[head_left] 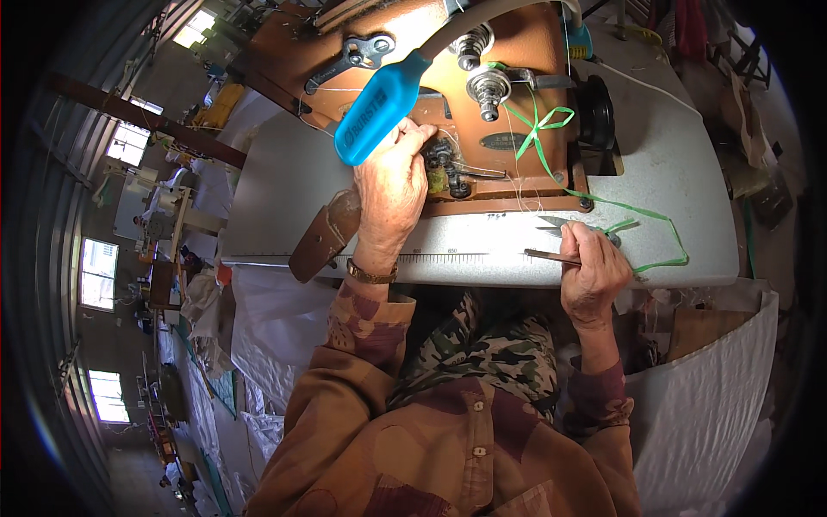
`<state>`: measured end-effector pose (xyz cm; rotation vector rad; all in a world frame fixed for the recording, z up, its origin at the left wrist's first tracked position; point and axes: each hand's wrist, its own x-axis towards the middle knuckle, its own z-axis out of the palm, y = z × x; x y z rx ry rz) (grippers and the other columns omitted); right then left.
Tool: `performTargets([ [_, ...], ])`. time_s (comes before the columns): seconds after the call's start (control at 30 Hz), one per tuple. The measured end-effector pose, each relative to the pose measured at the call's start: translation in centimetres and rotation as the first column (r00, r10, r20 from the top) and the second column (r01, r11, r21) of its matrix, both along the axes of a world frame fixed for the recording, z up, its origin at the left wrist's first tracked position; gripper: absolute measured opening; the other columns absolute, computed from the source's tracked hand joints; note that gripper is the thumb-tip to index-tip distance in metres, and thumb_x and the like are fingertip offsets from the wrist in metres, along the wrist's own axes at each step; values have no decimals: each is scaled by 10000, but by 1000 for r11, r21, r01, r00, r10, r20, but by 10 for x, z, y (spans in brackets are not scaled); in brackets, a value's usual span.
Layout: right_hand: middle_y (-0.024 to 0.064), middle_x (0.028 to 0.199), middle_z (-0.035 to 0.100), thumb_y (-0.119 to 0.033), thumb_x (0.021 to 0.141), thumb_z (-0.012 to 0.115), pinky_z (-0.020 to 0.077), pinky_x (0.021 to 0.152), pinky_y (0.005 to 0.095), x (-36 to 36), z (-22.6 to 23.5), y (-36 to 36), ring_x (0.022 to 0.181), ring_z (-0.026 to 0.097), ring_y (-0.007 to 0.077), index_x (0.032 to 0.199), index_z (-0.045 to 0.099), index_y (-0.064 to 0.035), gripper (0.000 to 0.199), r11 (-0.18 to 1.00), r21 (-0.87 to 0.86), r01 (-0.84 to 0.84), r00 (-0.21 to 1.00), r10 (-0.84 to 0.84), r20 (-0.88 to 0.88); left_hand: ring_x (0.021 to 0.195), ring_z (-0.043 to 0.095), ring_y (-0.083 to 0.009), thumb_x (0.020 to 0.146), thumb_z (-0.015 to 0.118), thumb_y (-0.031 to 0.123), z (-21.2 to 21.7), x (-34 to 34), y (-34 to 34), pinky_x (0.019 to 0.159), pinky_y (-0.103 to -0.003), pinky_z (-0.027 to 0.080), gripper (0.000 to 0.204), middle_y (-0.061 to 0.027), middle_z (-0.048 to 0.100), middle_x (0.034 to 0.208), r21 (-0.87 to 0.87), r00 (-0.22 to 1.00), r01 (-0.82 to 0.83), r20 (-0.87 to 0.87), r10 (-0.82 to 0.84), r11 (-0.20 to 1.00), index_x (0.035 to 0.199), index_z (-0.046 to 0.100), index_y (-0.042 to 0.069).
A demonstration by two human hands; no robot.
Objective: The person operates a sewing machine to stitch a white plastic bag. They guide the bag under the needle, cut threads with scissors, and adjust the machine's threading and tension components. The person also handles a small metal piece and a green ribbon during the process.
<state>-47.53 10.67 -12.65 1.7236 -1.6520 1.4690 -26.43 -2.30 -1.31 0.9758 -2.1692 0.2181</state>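
in the head view, the left hand reaches into a brown sewing machine beside its dark metal parts, fingers curled near a blue lamp; whether they pinch anything cannot be told. the right hand, fingers pressed together, grips a slim dark tool above the metal table, scissors by its fingertips and green ribbon looping alongside.
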Motion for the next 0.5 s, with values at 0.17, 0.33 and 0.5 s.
performTargets([
  [0.17,67,693,592,-97,858,742,469,508,342,1,1,1,574,607,232,959,649,-48,145,1000,10,-4,1000,4,8,863,626,-311,771,545,-139,-8,3,-8,775,-390,487,255,-138,630,900,26,999,39,-36,-38,999,938,682,-4],
  [0.33,66,702,601,-93,856,742,471,509,338,-1,0,0,577,610,229,955,648,-49,143,1000,-3,17,1000,-17,-14,875,635,-317,803,547,-136,-4,2,-5,774,-395,494,194,-141,643,897,8,994,32,-104,-31,999,935,629,-21],
  [0.5,67,710,608,-89,854,739,476,513,338,1,1,1,582,615,231,955,647,-50,142,1000,21,2,1000,-2,-2,857,639,-307,803,571,-121,-7,0,-7,780,-403,491,176,-129,653,906,-89,1000,2,-2,-2,996,922,636,-8],
])
